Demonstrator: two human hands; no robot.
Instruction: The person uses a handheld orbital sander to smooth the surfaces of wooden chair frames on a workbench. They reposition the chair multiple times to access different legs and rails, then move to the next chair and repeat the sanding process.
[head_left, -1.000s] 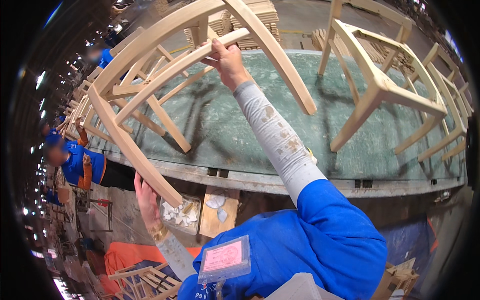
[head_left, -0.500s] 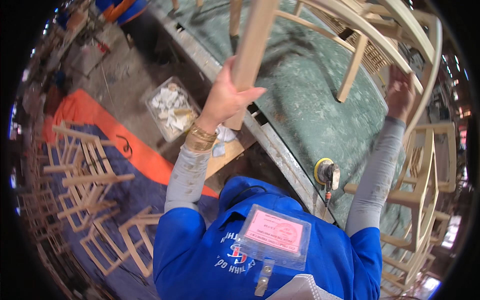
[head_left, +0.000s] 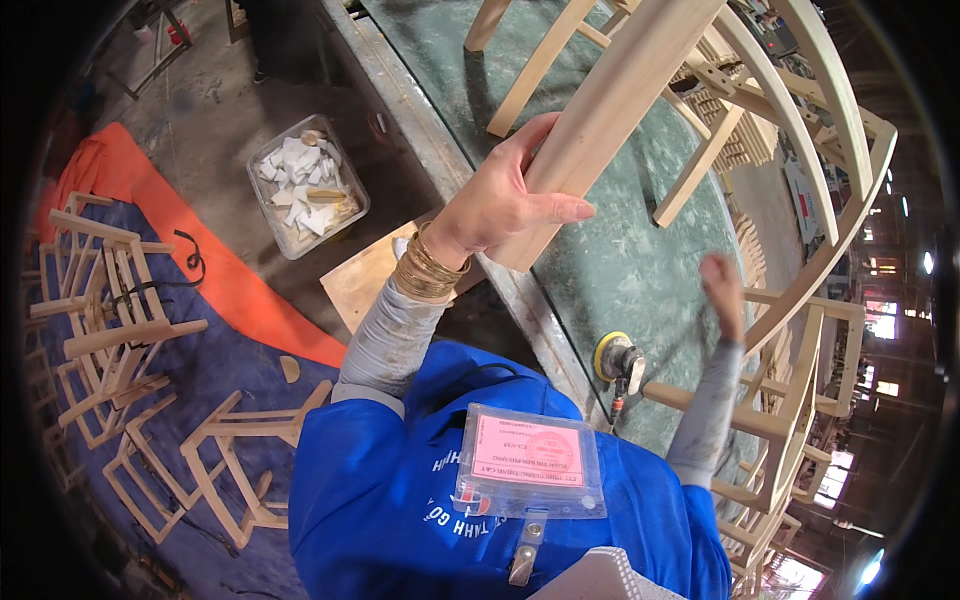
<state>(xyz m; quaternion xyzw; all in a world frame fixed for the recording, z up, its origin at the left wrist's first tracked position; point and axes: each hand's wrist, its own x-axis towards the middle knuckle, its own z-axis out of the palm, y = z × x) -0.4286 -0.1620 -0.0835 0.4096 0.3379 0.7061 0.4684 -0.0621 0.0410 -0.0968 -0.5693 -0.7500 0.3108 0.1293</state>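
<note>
My left hand grips the near end of a broad, pale leg of a wooden chair frame, its thumb laid along the top face. The frame is raised at a tilt over the green-topped workbench, with its curved back rails reaching off to the right. Apart from the frame, my right hand hovers by the bench's right side, below a curved rail. Motion smears its fingers. An orbital sander with a yellow pad rests near the bench's front edge, between my arms.
A clear plastic tub of white scraps stands left of the bench, beside a plywood board. Several chair frames lie at lower left on blue sheeting near an orange cloth. More frames are stacked at right.
My right hand has come away from the curved rail and moved left and down. The frame has shifted in my left hand, its held end now further right. My view has turned slightly.
</note>
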